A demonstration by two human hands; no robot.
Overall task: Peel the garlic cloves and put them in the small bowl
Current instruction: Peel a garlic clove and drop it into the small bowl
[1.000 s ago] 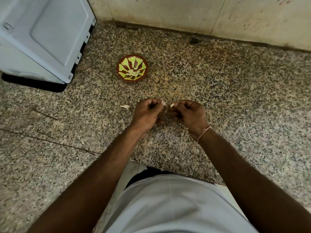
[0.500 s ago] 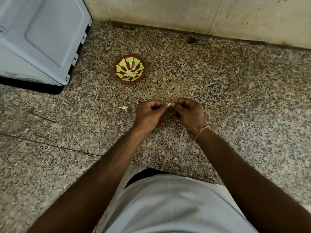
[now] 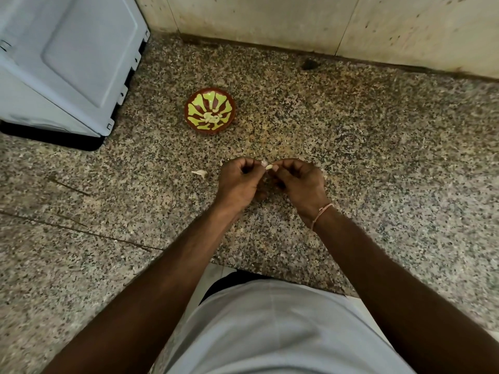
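The speckled granite desk (image 3: 378,163) fills most of the view, with a tiled wall (image 3: 270,20) along its far edge at 12 o'clock. A pale blue-grey appliance (image 3: 67,58) sits at 10 o'clock. A grey shirt (image 3: 270,333) shows at 6 o'clock. Near the middle, the left hand (image 3: 237,182) and right hand (image 3: 299,182) meet fingertip to fingertip — each grip curled and pinched on one small garlic clove (image 3: 269,166) held between them above the desk. A thin cord bracelet (image 3: 320,211) circles the right wrist. The small bowl (image 3: 209,110), red-brown with yellow-green petals, stands at 11 o'clock from the hands, well apart, with pale peeled cloves (image 3: 212,117) lying inside. A scrap of garlic skin (image 3: 199,172) lies on the desk at 9 o'clock — just beside the left hand.
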